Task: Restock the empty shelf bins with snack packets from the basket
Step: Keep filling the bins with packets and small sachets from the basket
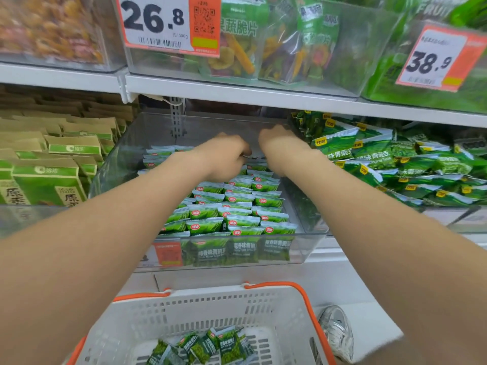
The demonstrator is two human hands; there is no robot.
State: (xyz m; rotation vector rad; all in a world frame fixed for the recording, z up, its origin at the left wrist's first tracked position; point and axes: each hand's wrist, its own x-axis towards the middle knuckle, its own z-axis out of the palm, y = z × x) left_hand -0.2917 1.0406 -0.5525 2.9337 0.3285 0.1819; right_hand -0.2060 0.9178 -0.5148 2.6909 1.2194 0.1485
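Shelf bin (147,138), packets (237,201) under hands (224,158) (280,147)

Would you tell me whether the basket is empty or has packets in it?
Not empty: the basket holds a small heap of green packets on its floor.

Retail shop, snack aisle: white-and-orange printed price tag (158,22) reading 26.8, with barcode and QR code, at 11 o'clock, and a second tag (432,59) reading 38.9 at 2 o'clock, both stuck on clear plastic bins (303,248) along white metal shelves (237,92). Rows of small green snack packets (237,206) at the centre, brown-and-green paper cartons (47,177) at 9 o'clock, heaped green bags (395,159) at 3 o'clock. White perforated plastic shopping basket (210,304) with orange handles at 6 o'clock.
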